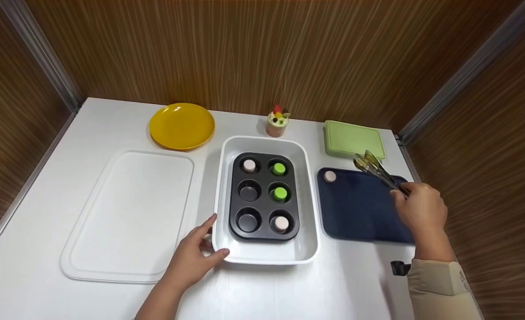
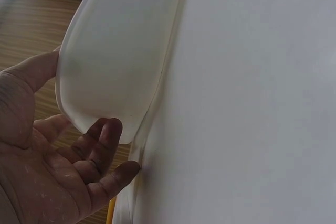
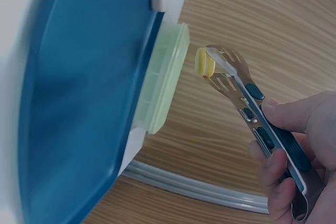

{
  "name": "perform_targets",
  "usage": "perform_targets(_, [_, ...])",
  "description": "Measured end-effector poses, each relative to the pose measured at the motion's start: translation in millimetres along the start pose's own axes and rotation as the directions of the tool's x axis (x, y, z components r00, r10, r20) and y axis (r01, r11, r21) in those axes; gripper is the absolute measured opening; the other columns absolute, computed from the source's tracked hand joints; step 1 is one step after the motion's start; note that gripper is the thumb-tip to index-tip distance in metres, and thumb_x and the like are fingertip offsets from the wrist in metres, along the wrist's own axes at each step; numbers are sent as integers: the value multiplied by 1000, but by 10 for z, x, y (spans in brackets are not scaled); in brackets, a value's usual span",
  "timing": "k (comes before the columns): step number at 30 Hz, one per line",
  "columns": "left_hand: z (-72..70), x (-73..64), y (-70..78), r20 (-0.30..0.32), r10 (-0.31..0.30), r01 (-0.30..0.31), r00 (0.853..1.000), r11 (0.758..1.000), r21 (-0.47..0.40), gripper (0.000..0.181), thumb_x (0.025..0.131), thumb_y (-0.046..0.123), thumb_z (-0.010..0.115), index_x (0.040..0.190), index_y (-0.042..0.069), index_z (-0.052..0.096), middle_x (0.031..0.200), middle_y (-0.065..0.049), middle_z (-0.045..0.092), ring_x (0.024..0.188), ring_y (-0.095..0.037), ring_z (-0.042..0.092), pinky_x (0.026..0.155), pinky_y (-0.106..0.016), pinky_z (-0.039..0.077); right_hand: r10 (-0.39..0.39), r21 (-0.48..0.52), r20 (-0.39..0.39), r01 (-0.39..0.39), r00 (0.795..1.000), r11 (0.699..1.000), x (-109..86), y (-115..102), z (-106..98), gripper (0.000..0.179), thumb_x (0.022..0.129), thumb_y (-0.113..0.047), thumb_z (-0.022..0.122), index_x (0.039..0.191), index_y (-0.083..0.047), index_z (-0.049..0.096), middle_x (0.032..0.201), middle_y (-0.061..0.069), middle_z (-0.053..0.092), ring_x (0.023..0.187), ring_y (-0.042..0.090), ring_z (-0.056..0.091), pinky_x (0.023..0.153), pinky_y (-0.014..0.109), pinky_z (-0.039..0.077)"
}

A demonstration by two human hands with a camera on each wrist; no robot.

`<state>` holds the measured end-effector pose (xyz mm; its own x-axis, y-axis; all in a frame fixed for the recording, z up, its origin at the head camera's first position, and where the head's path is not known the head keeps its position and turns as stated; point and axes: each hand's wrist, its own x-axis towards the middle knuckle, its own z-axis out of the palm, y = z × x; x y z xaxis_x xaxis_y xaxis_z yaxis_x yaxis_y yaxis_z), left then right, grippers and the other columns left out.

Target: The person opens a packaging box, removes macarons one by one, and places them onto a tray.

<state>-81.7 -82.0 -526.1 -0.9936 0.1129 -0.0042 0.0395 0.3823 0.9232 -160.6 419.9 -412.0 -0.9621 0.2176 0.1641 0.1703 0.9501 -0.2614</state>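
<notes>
In the head view, my right hand (image 1: 422, 208) grips metal tongs (image 1: 384, 175) with dark handle grips above the dark blue tray (image 1: 360, 209). The right wrist view shows a small yellow macaron-like piece (image 3: 203, 62) between the tong tips. My left hand (image 1: 191, 258) holds the near left corner of a white tub (image 1: 313, 209), its thumb at the front rim and its fingers along the outer side. Inside the tub lies a black muffin tin (image 1: 264, 213). Pale pink pieces (image 1: 281, 223) and green pieces (image 1: 280, 194) sit in some cups; two left cups hold nothing.
One pale pink piece (image 1: 330, 176) lies on the blue tray's far left corner. Behind it stands a light green lidded box (image 1: 355, 138). A dessert cup (image 1: 276, 124) and a yellow plate (image 1: 182, 126) are at the back; a white lid (image 1: 133, 213) lies left.
</notes>
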Motion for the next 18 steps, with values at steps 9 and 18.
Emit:
perform_targets(9, [-6,2,-9,3,-4,4,1000,1000,-10,87,84,17,92,159,10,49,127,-13,68,88,-16,65,81,-40,58,37,0,63,-37,997,999,59,155,129,42,103,-28,67,128,6,70,119,37,67,101,58,65,76,69,50])
perform_targets(18, [-6,8,-22,4,-2,2,1000,1000,-9,87,84,17,92,159,11,49,126,-12,68,88,-16,64,81,-38,57,55,-1,95,-55,994,998,87,256,258,42,103,-30,68,125,6,72,117,37,68,100,59,66,74,69,50])
